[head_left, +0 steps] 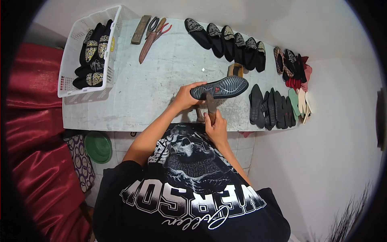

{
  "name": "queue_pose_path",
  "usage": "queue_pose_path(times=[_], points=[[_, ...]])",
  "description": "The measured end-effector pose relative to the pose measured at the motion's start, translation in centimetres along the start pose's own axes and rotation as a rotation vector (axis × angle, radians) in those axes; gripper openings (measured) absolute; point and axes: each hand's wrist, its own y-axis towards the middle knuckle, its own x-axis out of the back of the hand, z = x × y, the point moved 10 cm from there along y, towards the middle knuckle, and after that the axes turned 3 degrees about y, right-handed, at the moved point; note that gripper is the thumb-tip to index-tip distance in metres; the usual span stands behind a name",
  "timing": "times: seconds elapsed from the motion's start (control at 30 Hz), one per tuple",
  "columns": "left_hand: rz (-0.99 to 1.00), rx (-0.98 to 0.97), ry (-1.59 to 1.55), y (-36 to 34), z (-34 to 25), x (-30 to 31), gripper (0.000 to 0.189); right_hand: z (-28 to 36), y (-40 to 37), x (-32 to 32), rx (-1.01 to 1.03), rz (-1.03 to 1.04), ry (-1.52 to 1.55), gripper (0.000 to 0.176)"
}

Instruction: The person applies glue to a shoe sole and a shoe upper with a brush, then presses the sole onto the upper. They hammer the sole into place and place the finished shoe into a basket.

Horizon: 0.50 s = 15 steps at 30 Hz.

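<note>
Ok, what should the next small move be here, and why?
Probably a light stroke of the tool along the near edge of the shoe, held steady: the left hand grips the shoe by one end, its sole in plain view, and the tool in the right hand has its dark end at or very near that edge.

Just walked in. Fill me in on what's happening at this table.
The person's left hand holds a dark shoe above the table, turned sole-up. The right hand grips a brown-handled tool, its dark end at the shoe's near edge; contact is unclear. Six shoes are lined up at the table's far side; more lie in the white basket.
</note>
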Motion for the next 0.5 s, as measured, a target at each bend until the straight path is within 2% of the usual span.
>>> queue_pose_path(times=[0.1, 0.23, 0.3, 0.43, 0.5], points=[[-0.032, 0.008, 0.005, -0.1, 0.4, 0.5, 0.074, -0.2, 0.6, 0.1, -0.054, 0.092, -0.128, 0.026], [-0.005, 0.052, 0.009, -1.0, 0.5, 1.3, 0.075, -0.1, 0.4, 0.7, -0.025, 0.023, 0.006, 0.026], [-0.047, 0.057, 0.009, -1.7, 0.2, 1.7, 0.075, -0.8, 0.6, 0.2, -0.064, 0.134, -0.219, 0.026], [-0.053, 0.024, 0.021, -2.5, 0.9, 2.6, 0.076, 0.0, 0.5, 0.7, 0.008, 0.052, -0.033, 0.029], [-0.084, 0.049, 0.057, -3.2, 1.0, 3.0, 0.075, -1.0, 0.7, 0.5, -0.065, 0.137, -0.197, 0.029]])
